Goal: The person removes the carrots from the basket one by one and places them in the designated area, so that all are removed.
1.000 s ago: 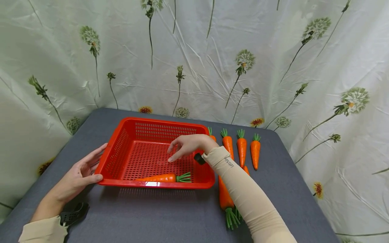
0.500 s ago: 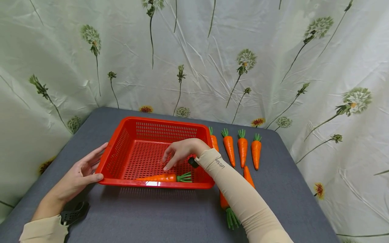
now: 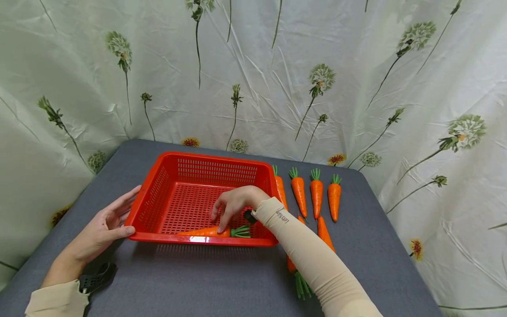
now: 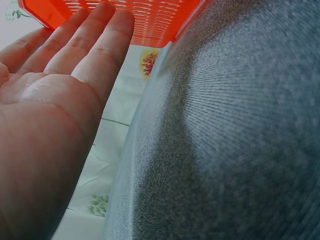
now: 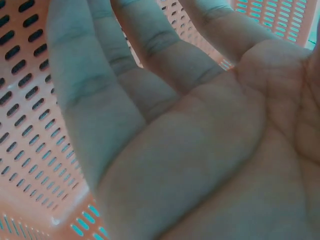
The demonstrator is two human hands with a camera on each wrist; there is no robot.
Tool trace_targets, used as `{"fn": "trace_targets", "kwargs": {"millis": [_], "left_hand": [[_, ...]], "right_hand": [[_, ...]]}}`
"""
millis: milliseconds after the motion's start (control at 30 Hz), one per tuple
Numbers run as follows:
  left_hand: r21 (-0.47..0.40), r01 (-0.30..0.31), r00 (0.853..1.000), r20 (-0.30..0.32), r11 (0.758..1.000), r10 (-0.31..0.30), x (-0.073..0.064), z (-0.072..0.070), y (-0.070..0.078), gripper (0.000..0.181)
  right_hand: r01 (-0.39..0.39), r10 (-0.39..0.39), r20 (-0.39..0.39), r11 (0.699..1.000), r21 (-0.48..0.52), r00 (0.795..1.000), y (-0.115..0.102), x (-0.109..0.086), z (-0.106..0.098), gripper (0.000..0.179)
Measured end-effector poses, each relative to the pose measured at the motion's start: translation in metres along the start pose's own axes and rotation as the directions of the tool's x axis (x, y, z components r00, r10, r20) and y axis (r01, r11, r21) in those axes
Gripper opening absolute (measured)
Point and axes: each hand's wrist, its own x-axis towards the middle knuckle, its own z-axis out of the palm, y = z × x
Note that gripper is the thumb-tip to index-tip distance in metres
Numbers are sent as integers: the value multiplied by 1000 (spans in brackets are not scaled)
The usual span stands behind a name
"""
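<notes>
A red plastic basket (image 3: 206, 239) with slotted walls sits on the grey cloth. My left hand (image 3: 104, 226) holds its left side, thumb over the near corner of the rim and fingers along the outer wall. In the left wrist view those fingers (image 4: 100, 50) reach nearly straight up to the basket. Inside, along the near wall, lies an orange carrot (image 3: 203, 232) with a green top. My right hand (image 3: 236, 204) is down in the basket, its fingers loosely bent and apart. Its thumb tip overlaps the carrot in the head view. The right wrist view shows the palm (image 5: 200, 150) above the slotted floor.
Right of the basket, several carrots (image 3: 334, 200) lie in a row with green tops pointing away. Others (image 3: 325, 233) lie nearer, partly hidden under my right forearm. The grey table (image 3: 198, 281) ends at a flower-patterned curtain (image 3: 261, 79) at the back and sides.
My right hand has lowered into the basket and come nearer the carrot, its thumb now over it. My left hand and the basket have stayed in place.
</notes>
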Motion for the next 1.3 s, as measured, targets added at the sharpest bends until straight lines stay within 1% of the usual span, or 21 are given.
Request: {"fn": "trace_targets", "kwargs": {"millis": [200,467,700,933,1067,1167,1300], "left_hand": [[5,8,1000,-3,1000,-8,0,0,0,88],[5,2,1000,-4,1000,-2,0,0,0,88],[3,-4,1000,0,1000,4,1,0,0,88],[1,-2,1000,0,1000,2,1,0,-1,88],[-3,-2,1000,1,1000,2,0,0,-1,88],[7,8,1000,-10,1000,-8,1,0,-1,89],[6,3,1000,-7,1000,-3,1,0,0,89]], "right_hand": [[-21,20,27,999,27,999,-2,3,3,37],[-42,41,39,998,40,998,-3,3,7,24],[-59,56,47,997,54,997,-3,3,9,17],[-51,46,68,996,76,997,-1,5,9,16],[-38,32,61,996,86,998,1,5,9,15],[-22,17,53,996,90,998,1,4,8,16],[-6,2,40,995,97,999,2,3,5,17]]}}
